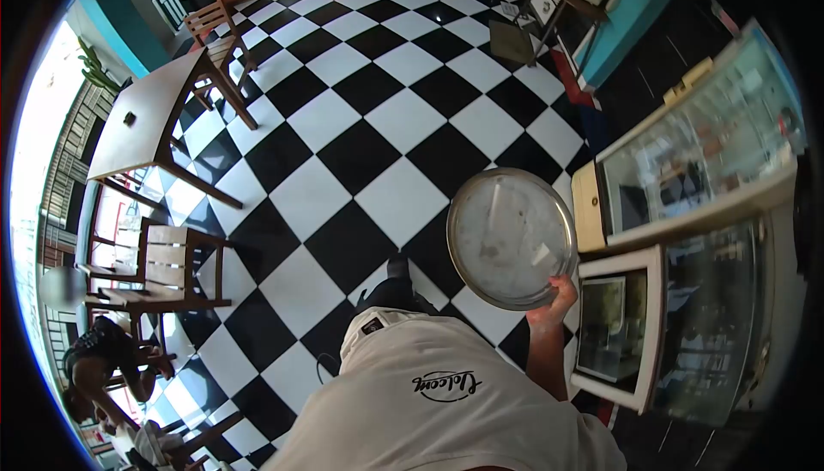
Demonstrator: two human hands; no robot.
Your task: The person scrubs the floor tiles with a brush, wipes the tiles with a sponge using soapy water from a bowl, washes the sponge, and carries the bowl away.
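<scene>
My right hand [554, 301] is closed on the near right rim of a round metal tray [498, 222], thumb over the edge. The tray is held out to the right of my body, its inner face turned up toward me. Its surface looks dull and stained, with a small whitish patch near the hand that may be a reflection. No other object can be made out on it. My left hand is outside the picture.
Black and white checkered tiles [378, 200] cover the floor. At right stand a glass display case [687, 162] and a white-framed cabinet door [648, 325]. A table [146, 127] and wooden chairs [167, 265] line the left. A person [107, 351] bends at lower left.
</scene>
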